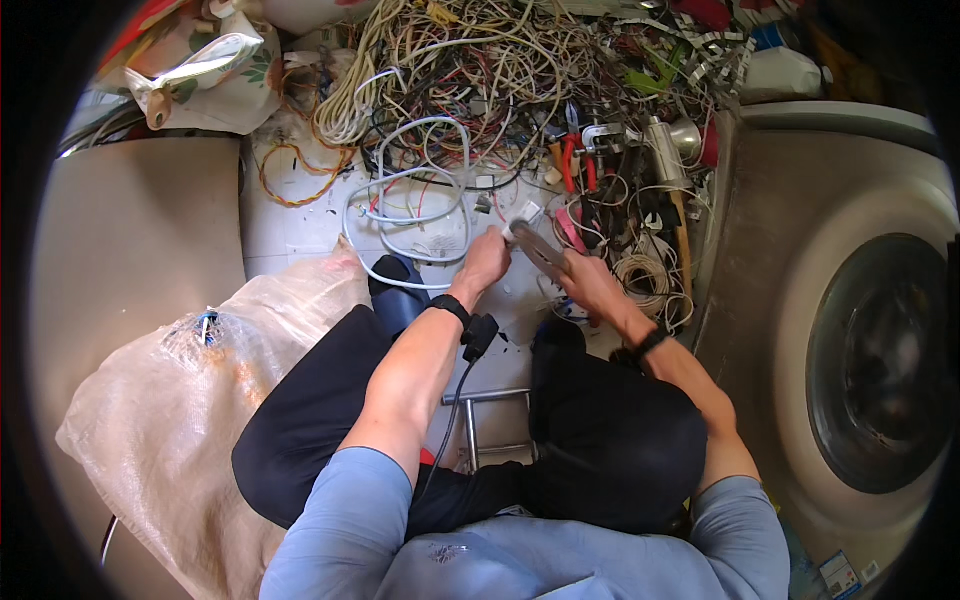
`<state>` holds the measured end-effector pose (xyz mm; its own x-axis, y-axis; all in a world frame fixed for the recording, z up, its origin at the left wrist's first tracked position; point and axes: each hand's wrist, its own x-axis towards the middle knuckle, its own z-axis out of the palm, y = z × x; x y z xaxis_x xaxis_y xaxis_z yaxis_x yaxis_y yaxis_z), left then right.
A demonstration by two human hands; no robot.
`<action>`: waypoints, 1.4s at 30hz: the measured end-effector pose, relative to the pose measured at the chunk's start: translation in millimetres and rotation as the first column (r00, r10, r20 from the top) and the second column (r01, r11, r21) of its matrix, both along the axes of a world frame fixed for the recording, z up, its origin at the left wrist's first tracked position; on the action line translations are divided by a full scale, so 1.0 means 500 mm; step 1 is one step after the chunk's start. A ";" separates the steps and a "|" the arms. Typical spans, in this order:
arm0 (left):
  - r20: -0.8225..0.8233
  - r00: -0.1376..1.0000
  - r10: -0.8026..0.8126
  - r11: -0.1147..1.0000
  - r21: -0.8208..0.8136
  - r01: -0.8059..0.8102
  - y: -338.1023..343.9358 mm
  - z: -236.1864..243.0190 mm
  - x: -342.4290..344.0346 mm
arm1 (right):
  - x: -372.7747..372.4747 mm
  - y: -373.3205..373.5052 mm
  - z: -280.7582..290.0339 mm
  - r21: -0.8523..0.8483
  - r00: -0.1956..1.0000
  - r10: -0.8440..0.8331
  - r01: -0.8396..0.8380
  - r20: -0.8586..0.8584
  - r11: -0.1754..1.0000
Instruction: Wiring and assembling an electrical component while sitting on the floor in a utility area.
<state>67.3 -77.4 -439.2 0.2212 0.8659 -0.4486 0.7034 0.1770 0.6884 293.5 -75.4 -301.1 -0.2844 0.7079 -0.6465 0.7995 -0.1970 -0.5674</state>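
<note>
Low in front of me, my left hand [486, 258] is closed on a small white piece [527, 213], perhaps a plug or connector. My right hand [590, 285] grips a metal tool [538, 248], whose far end meets the white piece. Its exact type is unclear. A loosely looped pale grey cable [441, 122] lies on the floor [285, 235] left of my hands. Red-handled pliers [568, 160] and a pink-handled item [572, 230] lie beyond my right hand, beside a coil of cream wire [645, 280].
A heap of tangled wires [470, 70] fills the back. Discarded washing machines [740, 300] flank me, one with a round door. A woven sack [190, 420] lies at my left, a white bag [215, 85] at the back left. A steel-framed stool [470, 430] shows between my legs.
</note>
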 end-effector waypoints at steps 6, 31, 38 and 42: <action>-0.020 0.999 -0.044 0.999 -0.017 0.043 -0.010 -0.013 0.002 | 0.024 0.004 0.024 0.112 0.980 -0.175 0.185 -0.092 0.976; 0.543 0.665 0.513 0.514 -0.814 0.268 0.098 0.266 -0.144 | -0.008 -0.173 -0.126 -0.771 0.801 -0.557 0.208 -0.219 0.602; 0.561 0.724 0.402 0.589 -0.764 0.265 0.106 0.415 -0.193 | -0.011 -0.008 0.107 -0.349 0.962 0.265 -0.273 -0.070 0.897; 0.573 0.758 0.310 0.607 -0.733 0.306 0.122 0.524 -0.186 | 0.053 0.171 0.292 0.117 0.871 0.472 -0.459 -0.137 0.881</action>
